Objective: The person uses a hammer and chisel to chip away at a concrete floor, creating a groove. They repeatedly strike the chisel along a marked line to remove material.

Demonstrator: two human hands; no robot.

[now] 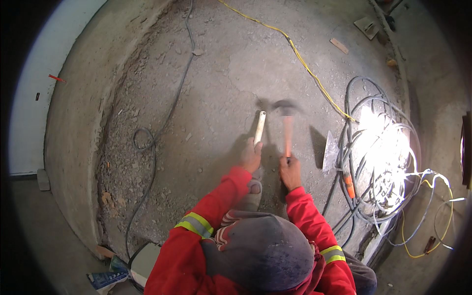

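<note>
My left hand (251,155) is wrapped round a pale rod (260,127) with a rounded end and a small dark spot at its tip. Beside it, my right hand (290,172) grips a hammer (288,136) by its orange-brown handle. The hammer's dark head is smeared by motion and sits just right of the rod's far end, apart from it. Under both tools lies the rough grey floor (221,118), and the lower end of the rod is hidden in my left fist. A triangular grey metal blade (330,151) stands right of my right hand.
Coiled dark cables (350,128) surround a glaring light (381,152) at the right. A yellow cord (300,56) runs in from the far side. Along the left lie a grey cable (169,118) and rubble (128,162). A flat square plate (366,27) rests far right.
</note>
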